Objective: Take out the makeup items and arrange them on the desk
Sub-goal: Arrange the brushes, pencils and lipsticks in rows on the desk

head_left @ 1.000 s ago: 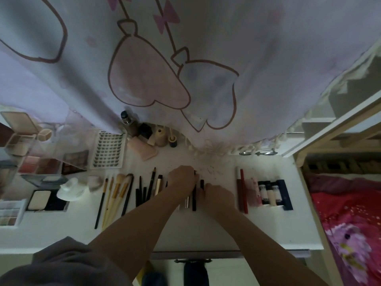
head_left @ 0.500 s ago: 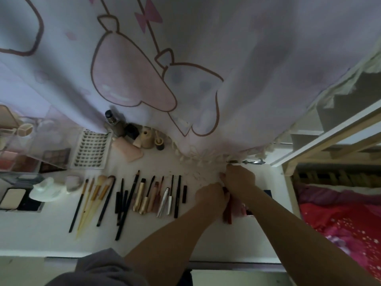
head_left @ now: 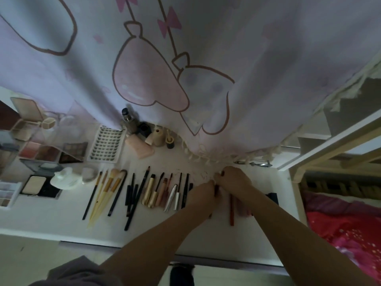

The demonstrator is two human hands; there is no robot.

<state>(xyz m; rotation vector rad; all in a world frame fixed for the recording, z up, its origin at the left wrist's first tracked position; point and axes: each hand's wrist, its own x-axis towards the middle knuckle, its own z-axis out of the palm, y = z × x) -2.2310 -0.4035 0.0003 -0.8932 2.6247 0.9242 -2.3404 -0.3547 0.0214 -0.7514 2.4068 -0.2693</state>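
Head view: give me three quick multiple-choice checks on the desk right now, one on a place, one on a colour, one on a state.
1. Where is the false-lash tray?
A. Behind the brushes, left of the pink tube
B. At the desk's front edge
C. On the bed

2. What colour is the long pencil between the forearms?
A. Green
B. Red
C. White

3. How are the two hands placed?
A. Far apart at opposite desk ends
B. Both off the desk
C. Close together over the desk

Key: 1 A, it lies behind the brushes, beside the pink tube. 2 B, its shaft is red. 3 C, left hand and right hand meet.
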